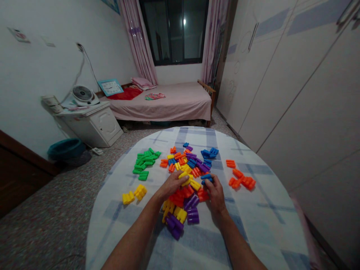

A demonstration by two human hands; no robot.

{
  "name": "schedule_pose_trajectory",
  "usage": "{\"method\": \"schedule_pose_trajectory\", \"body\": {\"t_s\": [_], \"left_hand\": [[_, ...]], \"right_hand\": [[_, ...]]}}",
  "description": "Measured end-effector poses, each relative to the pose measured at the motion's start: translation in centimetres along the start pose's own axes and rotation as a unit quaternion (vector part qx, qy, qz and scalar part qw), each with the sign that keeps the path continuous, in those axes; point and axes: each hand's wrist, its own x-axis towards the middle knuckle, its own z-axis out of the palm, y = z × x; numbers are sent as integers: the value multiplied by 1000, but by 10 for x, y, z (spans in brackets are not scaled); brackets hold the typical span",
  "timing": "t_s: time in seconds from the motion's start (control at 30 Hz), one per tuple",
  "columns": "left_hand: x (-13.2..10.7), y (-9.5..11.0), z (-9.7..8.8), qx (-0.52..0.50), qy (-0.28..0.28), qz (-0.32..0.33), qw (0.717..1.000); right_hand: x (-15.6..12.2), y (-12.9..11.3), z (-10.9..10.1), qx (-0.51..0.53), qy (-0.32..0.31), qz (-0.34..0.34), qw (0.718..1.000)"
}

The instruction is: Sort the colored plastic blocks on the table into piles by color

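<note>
Over a mixed pile of plastic toy blocks, my left hand (172, 185) is closed with its fingertips on a yellow block (184, 175). My right hand (217, 194) pinches a blue block (206, 177) at the pile's right side. Between and below the hands lie orange blocks (180, 198), purple blocks (192, 216) and more yellow blocks (180, 215). Sorted by colour around the pile are green blocks (144, 162) at the left, a few yellow blocks (134, 194) nearer me, blue blocks (209, 153) behind, and orange blocks (243, 180) at the right.
The blocks lie on a round table with a checked cloth (270, 225). Beyond it stand a bed (174, 103), a white cabinet (98, 123) with a fan (83, 93), and a teal basin (66, 149) on the floor. A wardrobe (281, 82) lines the right.
</note>
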Motion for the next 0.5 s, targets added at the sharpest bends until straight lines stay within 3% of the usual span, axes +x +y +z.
{"method": "schedule_pose_trajectory", "body": {"t_s": [0.1, 0.23, 0.33, 0.5], "left_hand": [[-1, -2, -15, 12, 74, -6, 997], [4, -7, -23, 174, 128, 16, 976], [10, -8, -15, 313, 108, 42, 943], [20, -4, 5, 465, 16, 54, 883]], "right_hand": [[10, 3, -16, 23, 57, 39, 997], [15, 7, -25, -21, 77, 82, 993], [14, 9, -21, -63, 71, 86, 992], [15, 12, -19, -130, 70, 49, 988]]}}
